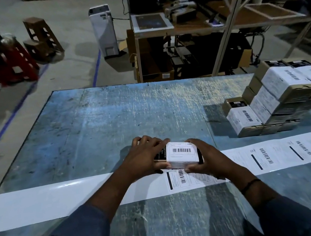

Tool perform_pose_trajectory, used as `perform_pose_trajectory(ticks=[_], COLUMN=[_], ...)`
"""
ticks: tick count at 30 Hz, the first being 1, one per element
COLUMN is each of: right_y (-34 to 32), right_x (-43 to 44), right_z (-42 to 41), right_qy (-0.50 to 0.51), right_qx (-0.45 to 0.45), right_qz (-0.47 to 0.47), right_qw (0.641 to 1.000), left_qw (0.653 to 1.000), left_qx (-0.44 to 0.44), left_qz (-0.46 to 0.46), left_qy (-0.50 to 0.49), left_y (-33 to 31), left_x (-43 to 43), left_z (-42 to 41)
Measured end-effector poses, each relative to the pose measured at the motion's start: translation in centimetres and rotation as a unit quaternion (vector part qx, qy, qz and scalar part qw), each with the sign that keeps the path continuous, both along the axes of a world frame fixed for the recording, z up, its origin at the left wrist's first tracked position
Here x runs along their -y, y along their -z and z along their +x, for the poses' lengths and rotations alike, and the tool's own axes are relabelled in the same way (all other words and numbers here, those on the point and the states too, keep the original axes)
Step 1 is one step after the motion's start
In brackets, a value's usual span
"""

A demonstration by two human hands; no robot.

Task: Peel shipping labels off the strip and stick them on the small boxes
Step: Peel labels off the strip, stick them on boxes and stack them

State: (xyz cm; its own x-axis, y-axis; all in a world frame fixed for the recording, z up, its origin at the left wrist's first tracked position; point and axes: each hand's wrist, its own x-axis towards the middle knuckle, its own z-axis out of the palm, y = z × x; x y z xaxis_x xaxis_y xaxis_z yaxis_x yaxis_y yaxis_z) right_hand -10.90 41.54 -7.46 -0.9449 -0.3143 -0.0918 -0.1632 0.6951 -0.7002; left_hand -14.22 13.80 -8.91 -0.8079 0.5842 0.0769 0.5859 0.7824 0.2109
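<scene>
A small box [182, 152] with a white barcode label across its top sits between my two hands, just above the label strip. My left hand [146, 155] grips its left end, fingers curled over the top edge. My right hand [203, 157] grips its right end, thumb under the near side. The long white label strip [277, 154] runs across the blue table [110, 120]; its left part is bare backing, and printed labels lie under and to the right of my hands.
A stack of small labelled boxes [280, 97] stands at the table's right side. Beyond the far edge are a workbench [197, 24], a white machine [103, 30], stools [15, 64] and metal shelving posts.
</scene>
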Motion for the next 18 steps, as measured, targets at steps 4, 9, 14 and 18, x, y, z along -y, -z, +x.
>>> perform_pose_trajectory(ticks=[4,9,14,18], right_y=[0.5,1.7,3.2,3.3], right_x=[0.1,1.0,3.8,3.9], right_z=[0.9,2.3,4.7,4.5], right_qy=[-0.01,0.01,0.082,0.087], right_qx=[-0.031,-0.14,-0.203,-0.169], right_qz=[0.047,0.279,0.319,0.332], right_qw=[0.998,0.95,0.922,0.924], left_qw=[0.991,0.963,0.948,0.945], left_qx=[-0.125,-0.267,-0.306,-0.312], left_qz=[-0.036,0.03,0.081,0.093], left_qy=[-0.02,-0.033,-0.042,-0.038], left_y=[0.9,3.1,3.0,3.2], left_x=[-0.6,-1.8,-1.5,-1.4], left_z=[2.1,4.8,5.0,4.6])
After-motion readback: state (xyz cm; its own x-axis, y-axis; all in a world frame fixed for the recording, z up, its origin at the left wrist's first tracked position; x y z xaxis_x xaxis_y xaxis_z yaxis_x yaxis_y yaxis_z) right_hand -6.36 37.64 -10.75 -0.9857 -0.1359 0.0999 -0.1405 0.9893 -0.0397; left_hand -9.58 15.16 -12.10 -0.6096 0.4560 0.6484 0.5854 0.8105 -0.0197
